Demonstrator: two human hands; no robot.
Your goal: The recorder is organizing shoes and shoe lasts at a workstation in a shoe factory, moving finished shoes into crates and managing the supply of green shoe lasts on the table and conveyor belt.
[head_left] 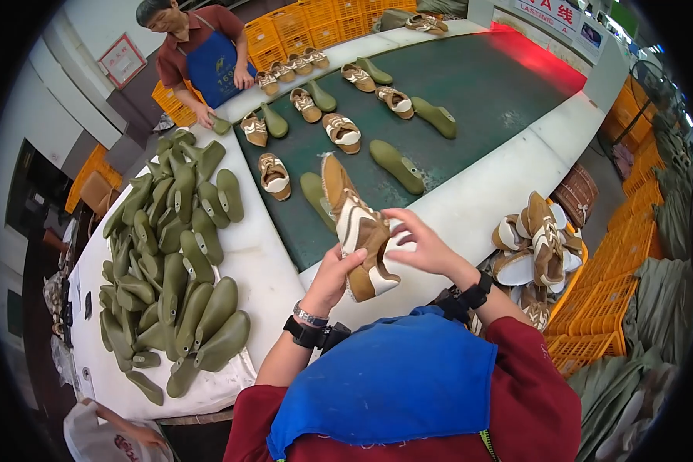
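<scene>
My left hand (333, 279) grips a brown and white sneaker (362, 227) near its heel, thumb across the side. The sneaker is held up above the near edge of the table, toe pointing away and its opening turned to the right. Beside that opening is my right hand (430, 248), its fingers apart and the fingertips at the shoe's edge; whether they touch it is hard to tell. Just beyond the sneaker, a green shoe last (316, 199) lies on the dark green belt (470, 85), partly hidden. Another last (396, 165) rests to its right.
A large heap of green lasts (173, 285) covers the white table (246, 246) at left. Sneakers paired with lasts stand along the belt. A yellow crate (589, 308) with piled sneakers (543, 239) is at my right. Across the table, a co-worker in a blue apron (212, 69) touches a last.
</scene>
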